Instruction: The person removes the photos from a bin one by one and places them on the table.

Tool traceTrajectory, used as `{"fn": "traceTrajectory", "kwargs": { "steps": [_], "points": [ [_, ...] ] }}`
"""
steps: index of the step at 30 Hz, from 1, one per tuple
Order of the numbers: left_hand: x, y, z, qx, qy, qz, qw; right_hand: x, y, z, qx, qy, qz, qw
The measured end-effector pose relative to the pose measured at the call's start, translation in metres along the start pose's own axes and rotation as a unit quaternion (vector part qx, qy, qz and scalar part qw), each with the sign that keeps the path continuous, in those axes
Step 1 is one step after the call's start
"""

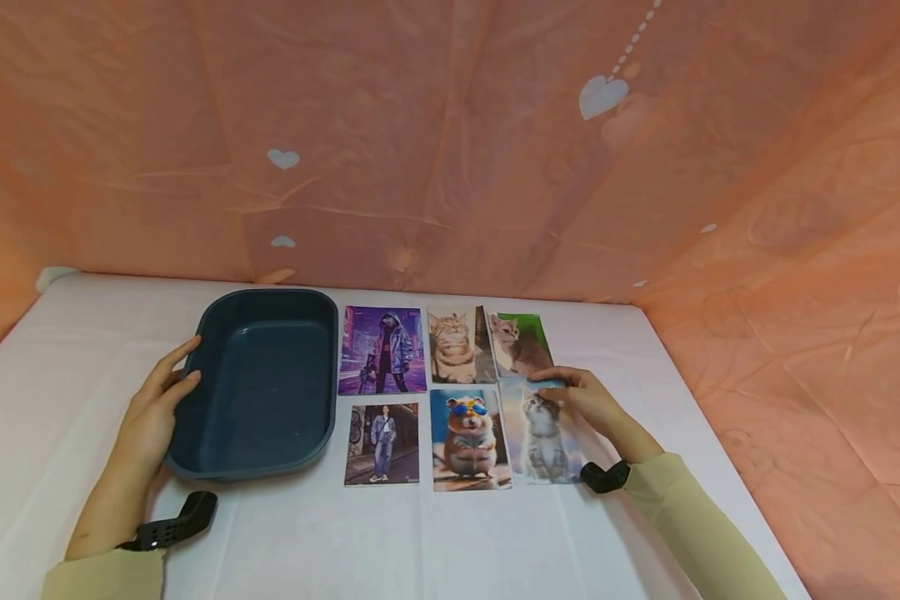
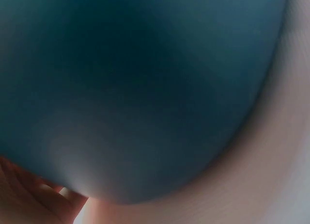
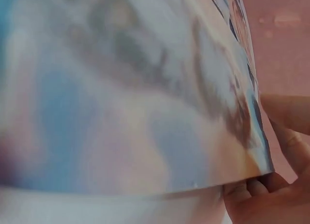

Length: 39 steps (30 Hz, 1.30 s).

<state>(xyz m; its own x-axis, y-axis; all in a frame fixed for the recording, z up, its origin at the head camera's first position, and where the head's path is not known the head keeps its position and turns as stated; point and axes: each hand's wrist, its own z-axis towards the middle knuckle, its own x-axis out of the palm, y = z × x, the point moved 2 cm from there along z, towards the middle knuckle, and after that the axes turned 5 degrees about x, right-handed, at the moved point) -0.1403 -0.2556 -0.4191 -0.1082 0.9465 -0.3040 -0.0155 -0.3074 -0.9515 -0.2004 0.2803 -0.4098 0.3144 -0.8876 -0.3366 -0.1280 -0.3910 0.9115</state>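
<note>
My left hand [image 1: 146,417] holds the left side of a deep dark blue plastic tray [image 1: 326,375], thumb and fingers at its rim. In the left wrist view the tray [image 2: 135,103] fills most of the picture, fingers showing at its edge. My right hand [image 1: 592,408] pinches the upper right edge of a picture card with a grey-white kitten [image 1: 542,442]. In the right wrist view this kitten card [image 3: 121,132] looks bent and near the camera, the right hand [image 3: 271,195] at its edge. Fingertips are partly hidden behind it.
Several other picture cards lie in two rows right of the tray: a hooded figure [image 1: 390,350], a person in denim [image 1: 382,442], an orange cat [image 1: 452,350], a hamster in sunglasses [image 1: 468,442] and a cat on green [image 1: 517,346]. Pink curtain [image 1: 450,167] borders the white table [image 1: 307,542].
</note>
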Motion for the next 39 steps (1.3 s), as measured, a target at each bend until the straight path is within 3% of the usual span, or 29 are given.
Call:
{"fn": "traceTrajectory", "kwargs": {
  "steps": [3,10,15,24,28,33,36,39],
  "points": [
    [-0.001,0.001,-0.001,0.004,0.001,-0.003,1.0000,0.000,-0.001,-0.001,-0.016,0.013,0.001,1.000],
    [-0.003,0.003,-0.003,0.012,0.000,-0.008,0.9999,0.000,-0.001,-0.004,0.033,-0.007,-0.031,0.999],
    [-0.004,0.002,-0.003,0.007,0.001,-0.003,1.0000,-0.002,0.000,-0.006,0.030,0.006,-0.040,0.999],
    [-0.008,-0.004,-0.001,0.006,-0.004,0.067,0.9977,-0.007,0.003,-0.012,0.045,0.009,-0.069,0.997],
    [-0.011,-0.008,-0.004,0.026,-0.021,0.129,0.9911,-0.012,0.002,-0.015,0.053,0.005,-0.074,0.996],
    [-0.015,-0.014,-0.008,0.089,-0.057,0.212,0.9716,-0.018,0.001,-0.018,0.056,-0.011,-0.085,0.995],
    [-0.017,-0.018,-0.010,0.119,-0.070,0.241,0.9605,-0.019,0.003,-0.018,0.053,-0.035,-0.089,0.994],
    [-0.017,-0.024,-0.012,0.132,-0.070,0.251,0.9564,-0.017,0.006,-0.018,0.048,-0.072,-0.096,0.992]
  ]
}}
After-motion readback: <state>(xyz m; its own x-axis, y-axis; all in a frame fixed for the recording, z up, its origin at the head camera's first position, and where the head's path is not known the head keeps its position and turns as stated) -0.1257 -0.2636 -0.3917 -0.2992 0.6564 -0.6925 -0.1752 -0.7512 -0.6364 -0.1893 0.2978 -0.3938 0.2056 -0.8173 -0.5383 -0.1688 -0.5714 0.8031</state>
